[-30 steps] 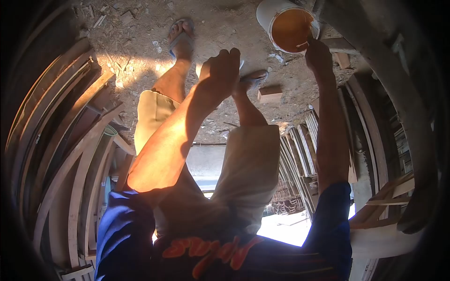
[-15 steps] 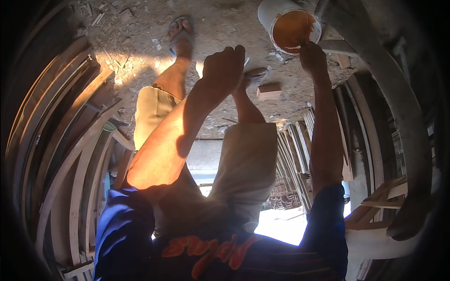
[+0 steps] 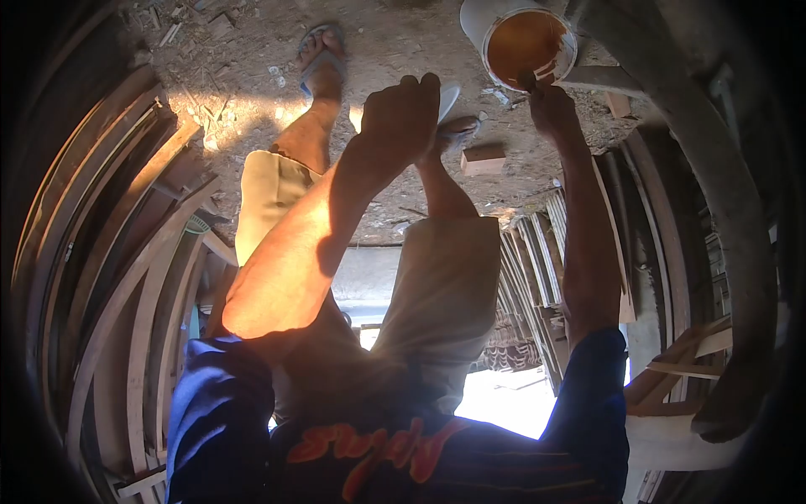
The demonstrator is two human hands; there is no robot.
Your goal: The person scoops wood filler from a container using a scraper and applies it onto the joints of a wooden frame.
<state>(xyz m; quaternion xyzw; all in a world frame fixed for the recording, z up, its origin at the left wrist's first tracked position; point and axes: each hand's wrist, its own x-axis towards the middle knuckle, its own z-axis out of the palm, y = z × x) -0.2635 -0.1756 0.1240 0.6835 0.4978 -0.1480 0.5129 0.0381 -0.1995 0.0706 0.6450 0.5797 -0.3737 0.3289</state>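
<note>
My left hand (image 3: 399, 118) is closed, its back toward me, above the floor between my feet. From behind its fingers shows the pale rim of a white, rounded, plate-like thing (image 3: 450, 101); the rest is hidden by the hand. At the upper right, my right hand (image 3: 554, 113) is closed around a dark tool that looks like a brush (image 3: 528, 81). Its tip is at the lower rim of a white bucket (image 3: 477, 23), which is tilted so that its mouth faces me. Orange-brown colour (image 3: 522, 46) coats the inside of the bucket.
A small wooden block (image 3: 483, 160) lies by my right foot (image 3: 460, 130). Wood chips litter the floor (image 3: 252, 50). Long boards (image 3: 138, 336) stand along the left, and more wood strips (image 3: 537, 260) lean on the right. A curved beam (image 3: 722, 168) borders the right side.
My right hand has shifted slightly left along the bucket's rim with the brush-like tool. More of the white thing shows beside my left hand, which has moved slightly up.
</note>
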